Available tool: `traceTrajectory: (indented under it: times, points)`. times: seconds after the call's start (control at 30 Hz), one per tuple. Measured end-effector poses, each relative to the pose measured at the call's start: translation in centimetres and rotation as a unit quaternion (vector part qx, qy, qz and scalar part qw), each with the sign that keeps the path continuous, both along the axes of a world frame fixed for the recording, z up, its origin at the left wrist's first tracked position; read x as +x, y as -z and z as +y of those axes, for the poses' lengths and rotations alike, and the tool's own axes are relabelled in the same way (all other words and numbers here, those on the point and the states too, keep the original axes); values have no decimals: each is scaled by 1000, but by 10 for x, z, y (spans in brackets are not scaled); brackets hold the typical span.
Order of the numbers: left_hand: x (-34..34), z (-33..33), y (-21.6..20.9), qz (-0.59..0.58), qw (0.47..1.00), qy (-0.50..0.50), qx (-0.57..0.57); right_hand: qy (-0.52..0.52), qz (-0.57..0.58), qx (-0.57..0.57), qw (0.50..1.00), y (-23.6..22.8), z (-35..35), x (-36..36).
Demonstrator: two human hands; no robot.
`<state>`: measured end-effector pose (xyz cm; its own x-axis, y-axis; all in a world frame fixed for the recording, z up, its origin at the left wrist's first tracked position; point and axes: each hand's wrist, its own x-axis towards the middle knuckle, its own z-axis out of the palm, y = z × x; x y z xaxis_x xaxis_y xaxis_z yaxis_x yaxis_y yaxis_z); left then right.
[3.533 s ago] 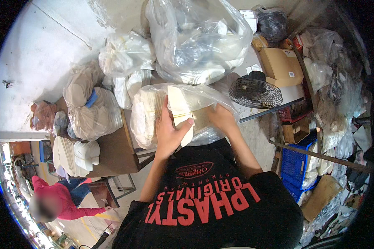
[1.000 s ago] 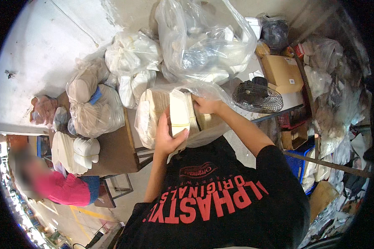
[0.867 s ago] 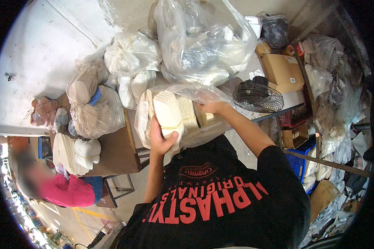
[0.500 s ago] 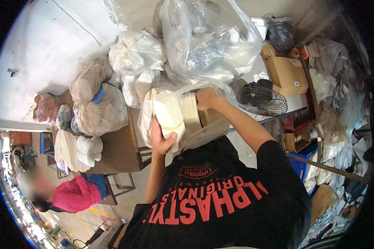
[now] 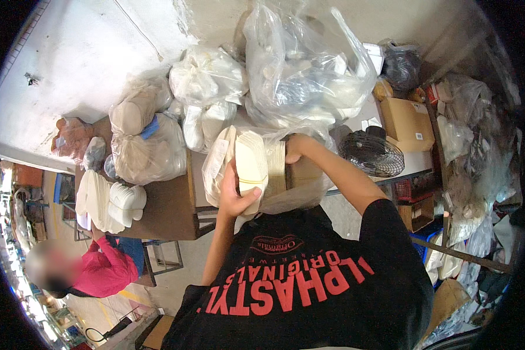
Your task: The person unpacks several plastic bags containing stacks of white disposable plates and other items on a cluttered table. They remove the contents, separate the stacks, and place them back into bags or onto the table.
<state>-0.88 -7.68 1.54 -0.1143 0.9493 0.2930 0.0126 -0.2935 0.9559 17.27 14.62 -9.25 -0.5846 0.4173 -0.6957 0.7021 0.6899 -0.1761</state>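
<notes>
My left hand (image 5: 237, 197) is closed round a bundle of cream, insole-shaped pieces (image 5: 251, 160), held upright with a yellow band about it. Directly right of that bundle, another stack of the same pieces (image 5: 276, 163) sits inside a clear plastic bag (image 5: 300, 185). My right hand (image 5: 297, 148) is curled at the bag's mouth beside this stack. Its fingertips are hidden, so what they grip cannot be made out. A further clear bag with cream pieces (image 5: 216, 166) lies against the left side of my bundle.
A large clear bag (image 5: 309, 76) stands behind my hands. Stuffed bags (image 5: 149, 149) and loose insole stacks (image 5: 102, 201) occupy the brown table (image 5: 166, 219) to the left. At right are a black fan (image 5: 372, 153) and cardboard box (image 5: 407, 125). A person in pink (image 5: 105, 271) sits lower left.
The whole view has shifted, with the scene now farther right and slightly lower. The held bundle has turned a little and stands more upright. My right hand stays by the bagged stack.
</notes>
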Motion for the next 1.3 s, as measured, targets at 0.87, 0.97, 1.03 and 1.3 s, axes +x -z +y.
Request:
traceTrajectory:
  times: [0.87, 0.97, 1.03, 1.3]
  points:
    - [-7, -3, 13, -58, 997, 42, -31, 1, 55, -5, 998, -96, -71, 46]
    - [-5, -3, 11, -66, 996, 40, -37, 24, 86, 1, 996, -103, -86, 63]
    - [-5, -3, 8, -62, 996, 41, -39, 29, 130, 19, 991, -111, -97, 74]
    - [0, -1, 8, -68, 997, 27, -25, 181, 268, 195, 926, -136, -200, 82]
